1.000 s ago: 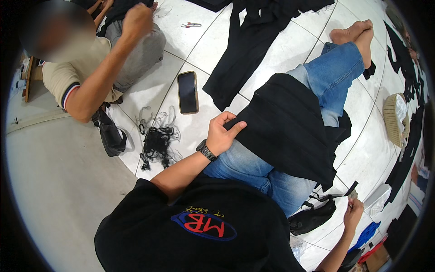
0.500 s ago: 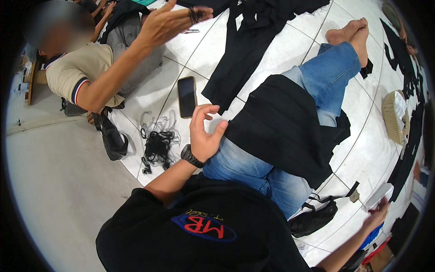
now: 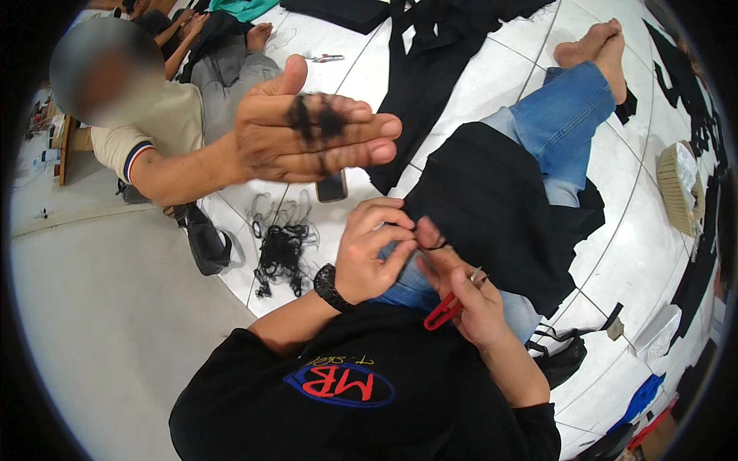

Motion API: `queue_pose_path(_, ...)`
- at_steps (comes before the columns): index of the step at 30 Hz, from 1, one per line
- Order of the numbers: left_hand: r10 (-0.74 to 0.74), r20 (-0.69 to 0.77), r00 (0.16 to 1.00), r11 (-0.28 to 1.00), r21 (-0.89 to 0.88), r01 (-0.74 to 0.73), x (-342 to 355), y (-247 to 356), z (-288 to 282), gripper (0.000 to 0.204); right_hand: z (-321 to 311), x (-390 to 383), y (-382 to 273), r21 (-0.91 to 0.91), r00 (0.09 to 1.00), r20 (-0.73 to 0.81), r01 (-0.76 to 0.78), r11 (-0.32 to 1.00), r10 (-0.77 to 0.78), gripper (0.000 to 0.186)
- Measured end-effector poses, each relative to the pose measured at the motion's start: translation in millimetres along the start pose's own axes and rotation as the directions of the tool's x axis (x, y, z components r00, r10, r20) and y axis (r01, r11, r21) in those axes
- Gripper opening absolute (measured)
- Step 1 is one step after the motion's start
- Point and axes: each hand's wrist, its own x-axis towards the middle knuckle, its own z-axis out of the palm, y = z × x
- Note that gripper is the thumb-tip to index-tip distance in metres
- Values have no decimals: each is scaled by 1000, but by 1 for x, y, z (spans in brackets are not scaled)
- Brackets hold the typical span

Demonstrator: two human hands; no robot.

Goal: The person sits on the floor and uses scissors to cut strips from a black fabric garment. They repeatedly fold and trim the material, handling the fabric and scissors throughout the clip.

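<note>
My right hand (image 3: 480, 311) grips red-handled thread snips (image 3: 436, 315), the metal tips pointing up near its fingers. My left hand (image 3: 363, 253) is curled beside it, fingertips close to the right hand's at the near edge of a black fabric piece (image 3: 492, 200) lying over my jeans; whatever they pinch is too small to make out. Above, a co-worker's outstretched hand (image 3: 269, 142) has dark thread tufts across its fingers. A pile of black thread scraps (image 3: 280, 253) lies left of my hands.
A phone (image 3: 330, 187) lies partly behind the co-worker's hand. Another pair of snips (image 3: 327, 58), a dark bag (image 3: 207, 246), more black fabric (image 3: 392, 84), a basket (image 3: 669, 192) and a black bag (image 3: 557, 361) are on the tiled floor. The seated co-worker (image 3: 157, 134) is close at my left.
My right hand has come in from the lower right to my lap, holding red snips. My left hand has moved toward it. The co-worker's hand has swung down and toward me.
</note>
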Motion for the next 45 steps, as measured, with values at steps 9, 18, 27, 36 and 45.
queue_pose_path(9, -483, -398, 780, 743, 285, 605, -163, -170, -90, 5, -13, -17, -67, -642, 897, -196, -422, 640, 395, 34)
queue_pose_path(18, -934, -207, 292, -37, 869, 494, -201, -182, -149, 32, -49, -40, -69, -684, 908, -418, -328, 652, 18, 34)
queue_pose_path(27, -853, -250, 459, 93, 792, 604, -156, -169, -157, 25, -57, -45, -57, -594, 883, -464, -252, 764, -70, 48)
queue_pose_path(36, -516, 248, 820, 839, -48, 543, -31, -119, -27, 33, -55, -37, -53, -603, 883, -455, -211, 770, -115, 38)
queue_pose_path(45, -406, 410, 817, 643, -507, 574, 10, -53, -16, 56, -28, -2, -45, -688, 923, -328, -89, 720, -200, 17)
